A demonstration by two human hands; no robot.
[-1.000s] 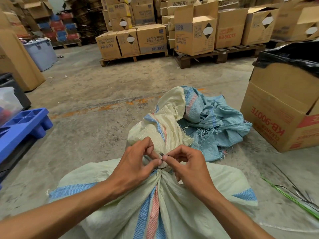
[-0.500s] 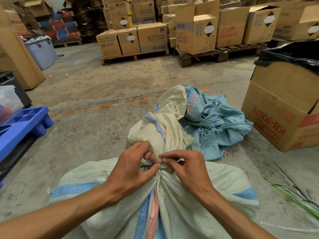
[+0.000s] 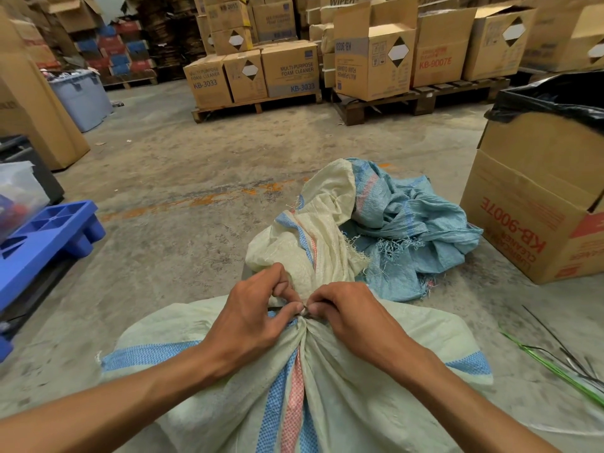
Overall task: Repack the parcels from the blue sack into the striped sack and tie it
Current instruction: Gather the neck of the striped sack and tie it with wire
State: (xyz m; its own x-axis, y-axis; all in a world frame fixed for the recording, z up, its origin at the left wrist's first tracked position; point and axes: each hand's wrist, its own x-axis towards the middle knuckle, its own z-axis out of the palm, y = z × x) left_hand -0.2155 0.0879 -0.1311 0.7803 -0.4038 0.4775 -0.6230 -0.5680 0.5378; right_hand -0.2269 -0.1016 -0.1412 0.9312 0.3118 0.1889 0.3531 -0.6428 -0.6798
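The striped sack [image 3: 408, 341], cream with blue and red stripes, lies full on the floor in front of me, its neck gathered and its loose top flopped away from me. A thin dark tie [image 3: 276, 309] circles the gathered neck. My left hand [image 3: 251, 318] pinches the tie from the left and my right hand [image 3: 353, 317] pinches it from the right, fingertips almost meeting at the neck. The blue sack [image 3: 415, 230] lies crumpled and flat on the floor just beyond, to the right. No parcels are visible.
A KB-9007E cardboard box [image 3: 529, 210] lined with a black bag stands at the right. Loose dark and green ties [image 3: 555, 361] lie on the floor at lower right. A blue plastic pallet [image 3: 49, 237] sits at the left. Pallets of cartons [image 3: 255, 76] stand behind.
Both hands have dropped slightly and closed in on the sack's neck, fingertips coming together on the tie. The sacks have not moved.
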